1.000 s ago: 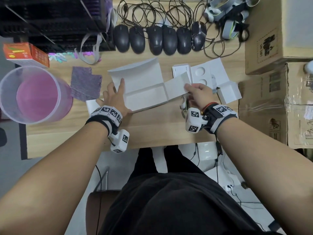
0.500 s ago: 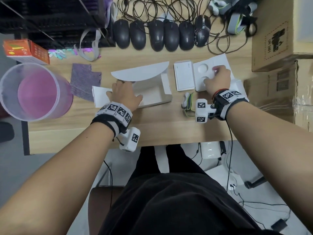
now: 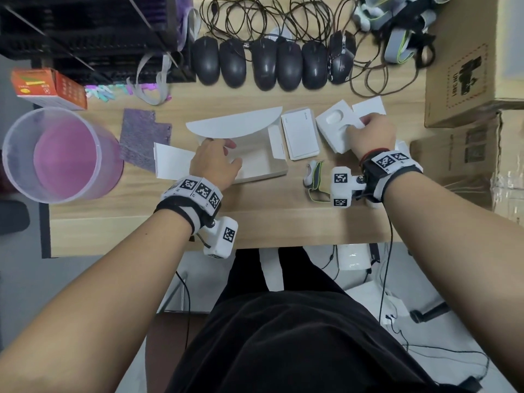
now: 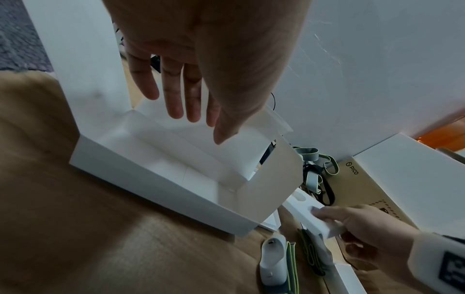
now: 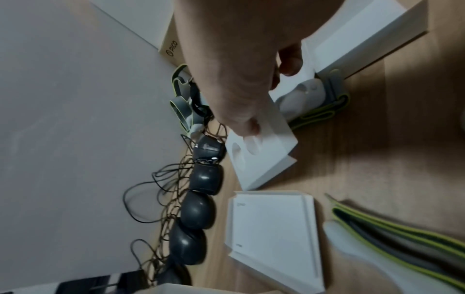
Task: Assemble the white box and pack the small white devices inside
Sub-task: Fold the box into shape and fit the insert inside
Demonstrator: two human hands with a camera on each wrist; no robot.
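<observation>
White card box sits half-folded under my flat, straight-fingered left hand while my right hand pinches the foam insert beside it, best lifted level so it drops squarely between the walls.

The right hand has left the white box flap and now grips the white insert tray, tilting it off the desk.

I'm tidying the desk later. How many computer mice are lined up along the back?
6, side by side at the desk's far edge; the rightmost looks different. More may hide beyond the cables.
</observation>
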